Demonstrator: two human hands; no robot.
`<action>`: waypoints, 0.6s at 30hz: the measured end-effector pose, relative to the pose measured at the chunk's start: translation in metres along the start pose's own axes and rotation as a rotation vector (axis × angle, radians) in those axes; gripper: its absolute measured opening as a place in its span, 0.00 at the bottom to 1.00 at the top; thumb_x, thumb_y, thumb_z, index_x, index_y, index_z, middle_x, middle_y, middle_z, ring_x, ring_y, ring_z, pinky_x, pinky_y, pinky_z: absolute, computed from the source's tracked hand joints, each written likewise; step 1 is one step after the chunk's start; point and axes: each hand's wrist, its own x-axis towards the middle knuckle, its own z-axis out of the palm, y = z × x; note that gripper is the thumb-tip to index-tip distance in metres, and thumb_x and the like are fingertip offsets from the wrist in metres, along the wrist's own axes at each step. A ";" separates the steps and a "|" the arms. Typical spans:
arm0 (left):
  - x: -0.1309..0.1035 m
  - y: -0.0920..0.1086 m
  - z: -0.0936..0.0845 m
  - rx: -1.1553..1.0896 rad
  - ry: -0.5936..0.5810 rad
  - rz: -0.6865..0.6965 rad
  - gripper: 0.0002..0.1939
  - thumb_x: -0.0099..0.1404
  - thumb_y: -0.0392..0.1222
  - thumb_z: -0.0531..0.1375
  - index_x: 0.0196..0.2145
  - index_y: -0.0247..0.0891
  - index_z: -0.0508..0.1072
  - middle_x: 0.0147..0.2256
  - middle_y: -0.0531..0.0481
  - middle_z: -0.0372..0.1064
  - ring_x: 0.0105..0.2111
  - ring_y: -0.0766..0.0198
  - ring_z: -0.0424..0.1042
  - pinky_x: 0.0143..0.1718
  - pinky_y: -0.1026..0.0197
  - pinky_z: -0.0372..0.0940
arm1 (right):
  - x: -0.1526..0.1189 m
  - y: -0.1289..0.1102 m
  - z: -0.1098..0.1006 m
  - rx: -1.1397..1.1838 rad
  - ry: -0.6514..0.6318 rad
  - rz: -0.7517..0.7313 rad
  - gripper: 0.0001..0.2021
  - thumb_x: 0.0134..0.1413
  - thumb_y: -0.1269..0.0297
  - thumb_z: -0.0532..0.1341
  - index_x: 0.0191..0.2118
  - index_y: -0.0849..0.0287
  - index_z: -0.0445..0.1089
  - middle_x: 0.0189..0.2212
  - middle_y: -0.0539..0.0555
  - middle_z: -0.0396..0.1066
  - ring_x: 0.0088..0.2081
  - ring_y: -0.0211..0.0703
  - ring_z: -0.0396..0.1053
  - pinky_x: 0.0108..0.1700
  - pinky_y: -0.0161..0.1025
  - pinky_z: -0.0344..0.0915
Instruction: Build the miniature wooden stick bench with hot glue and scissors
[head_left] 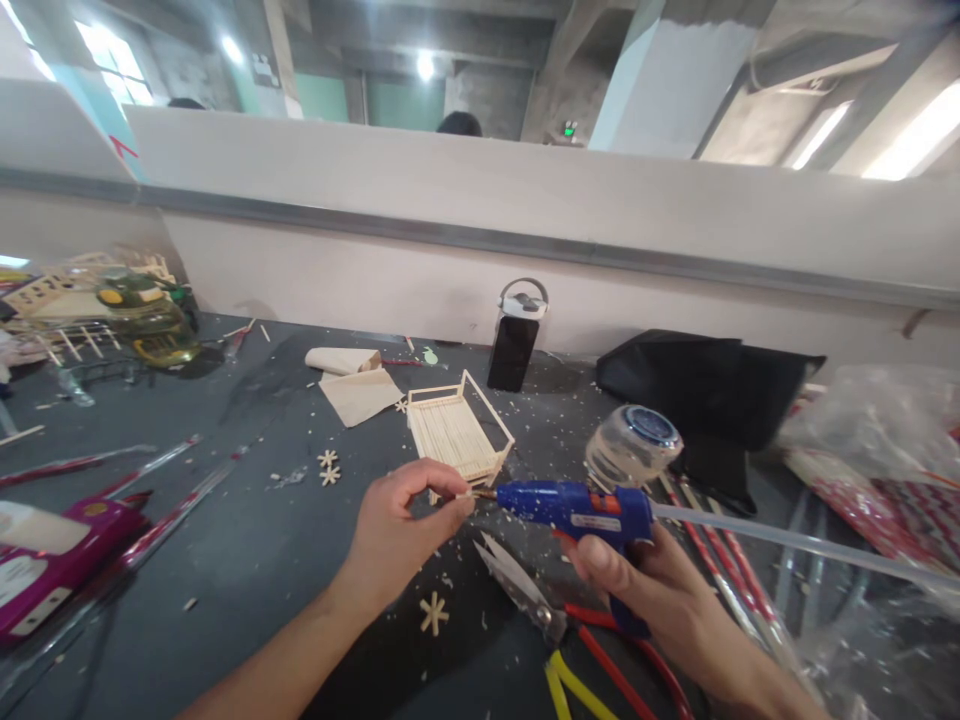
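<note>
A blue hot glue gun point(551, 505) lies in the grip of my right hand point(652, 590), with a clear glue stick point(757, 533) running out of its back. The gun's nozzle meets the fingertips of my left hand point(409, 525), which pinch a small pale wooden piece point(468, 494), mostly hidden by the fingers. Just behind, a small wooden frame built of thin sticks point(455, 432) stands on the table. Below my hands are red-handled shears point(525, 590) and a star made of wooden sticks point(433, 613).
Two more stick stars point(328, 468) lie left of the frame, near brown paper point(361, 395). A phone point(514, 352) leans on a white-topped container. At right are an upturned jar point(634, 445), a black bag point(705, 385) and plastic packets point(877, 500). A magenta device point(71, 560) sits at left.
</note>
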 end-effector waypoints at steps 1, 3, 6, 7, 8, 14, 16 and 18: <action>0.000 0.000 0.000 0.004 0.001 0.000 0.02 0.57 0.39 0.65 0.29 0.39 0.75 0.31 0.51 0.75 0.33 0.63 0.73 0.37 0.61 0.65 | 0.001 0.001 -0.001 -0.004 -0.013 -0.013 0.16 0.50 0.48 0.65 0.33 0.56 0.73 0.25 0.51 0.71 0.26 0.41 0.67 0.32 0.36 0.69; 0.000 0.000 -0.001 0.013 0.005 0.005 0.02 0.57 0.39 0.65 0.29 0.39 0.76 0.31 0.51 0.75 0.33 0.63 0.73 0.37 0.61 0.65 | 0.002 0.003 -0.002 -0.010 -0.033 -0.038 0.14 0.50 0.49 0.65 0.33 0.56 0.72 0.25 0.51 0.71 0.26 0.40 0.67 0.30 0.35 0.69; 0.000 0.000 -0.001 0.025 0.008 0.010 0.02 0.57 0.39 0.65 0.29 0.39 0.76 0.31 0.51 0.75 0.33 0.63 0.73 0.37 0.62 0.65 | 0.001 0.003 -0.001 0.005 0.005 -0.025 0.14 0.49 0.49 0.66 0.31 0.56 0.72 0.24 0.50 0.71 0.25 0.39 0.67 0.30 0.34 0.69; 0.000 0.000 0.000 0.026 0.008 0.011 0.02 0.57 0.39 0.65 0.29 0.39 0.76 0.31 0.51 0.75 0.33 0.63 0.73 0.37 0.62 0.65 | 0.000 0.002 0.000 0.012 0.020 -0.010 0.15 0.49 0.49 0.66 0.31 0.56 0.72 0.24 0.50 0.71 0.26 0.39 0.67 0.30 0.34 0.69; 0.001 0.001 0.000 0.026 0.008 0.011 0.02 0.57 0.38 0.65 0.29 0.39 0.76 0.31 0.51 0.75 0.33 0.64 0.73 0.37 0.62 0.65 | -0.001 0.001 0.001 0.021 0.036 0.006 0.15 0.48 0.48 0.67 0.31 0.56 0.72 0.24 0.50 0.71 0.26 0.40 0.67 0.30 0.34 0.69; 0.002 0.002 0.001 0.030 0.005 0.017 0.01 0.57 0.38 0.64 0.28 0.39 0.75 0.30 0.51 0.75 0.32 0.65 0.73 0.36 0.63 0.65 | -0.004 -0.002 0.005 0.072 0.055 0.052 0.17 0.46 0.47 0.68 0.33 0.56 0.72 0.28 0.52 0.73 0.29 0.42 0.70 0.35 0.36 0.70; 0.002 0.002 0.001 0.034 0.008 0.021 0.01 0.57 0.37 0.64 0.29 0.39 0.75 0.30 0.52 0.75 0.32 0.65 0.73 0.36 0.63 0.65 | -0.004 -0.002 0.005 0.085 0.057 0.059 0.18 0.45 0.47 0.68 0.34 0.56 0.72 0.28 0.52 0.74 0.30 0.42 0.70 0.34 0.36 0.70; 0.002 0.001 0.001 0.033 0.006 0.021 0.01 0.57 0.37 0.64 0.29 0.39 0.76 0.30 0.52 0.75 0.32 0.65 0.73 0.36 0.63 0.65 | -0.003 -0.001 0.004 0.091 0.060 0.057 0.17 0.45 0.47 0.68 0.34 0.56 0.72 0.28 0.52 0.74 0.29 0.42 0.70 0.33 0.35 0.70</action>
